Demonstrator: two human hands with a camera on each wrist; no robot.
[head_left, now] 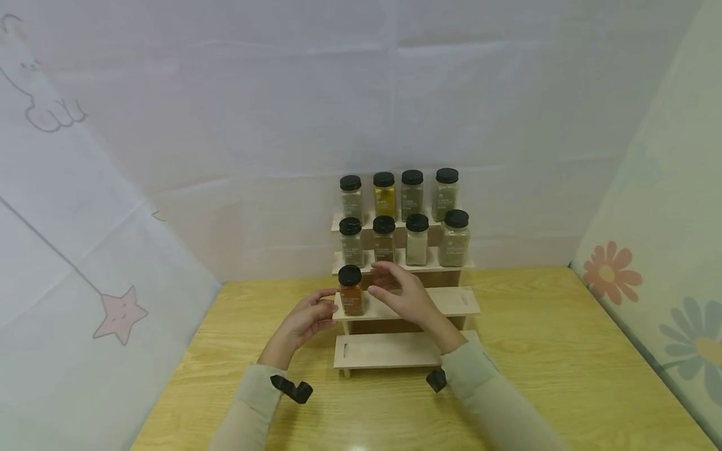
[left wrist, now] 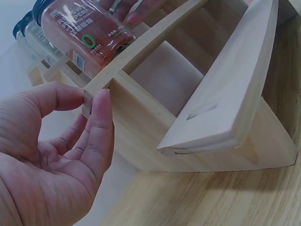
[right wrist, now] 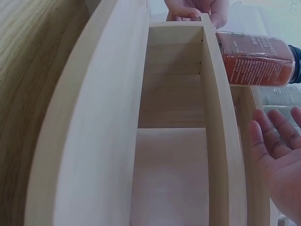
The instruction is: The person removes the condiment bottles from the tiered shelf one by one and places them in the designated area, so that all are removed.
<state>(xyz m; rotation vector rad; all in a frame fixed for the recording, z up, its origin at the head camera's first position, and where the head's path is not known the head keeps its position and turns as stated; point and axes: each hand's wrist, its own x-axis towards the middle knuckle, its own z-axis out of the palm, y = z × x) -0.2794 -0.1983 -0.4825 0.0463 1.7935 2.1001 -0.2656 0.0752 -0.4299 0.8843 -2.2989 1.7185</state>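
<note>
A four-step wooden spice rack (head_left: 389, 354) stands on the table. My left hand (head_left: 309, 318) pinches the left end of its second step from the bottom between thumb and fingers, plain in the left wrist view, where the hand (left wrist: 61, 146) fills the lower left. On that step a spice jar of red-orange powder (head_left: 352, 299) with a black lid stands upright at the left end. My right hand (head_left: 405, 293) is just right of the jar, fingers relaxed and apart from it. In the right wrist view a gap shows between the right hand (right wrist: 282, 160) and the red jar (right wrist: 257, 61).
Several black-lidded spice jars fill the upper two steps, among them a yellow one (head_left: 385, 199) and a pale one (head_left: 417, 243). The bottom step (head_left: 389, 351) is bare. Behind the wooden table (head_left: 553, 351) hangs a white cloth (head_left: 271, 138); a flowered cloth (head_left: 648, 219) hangs at right.
</note>
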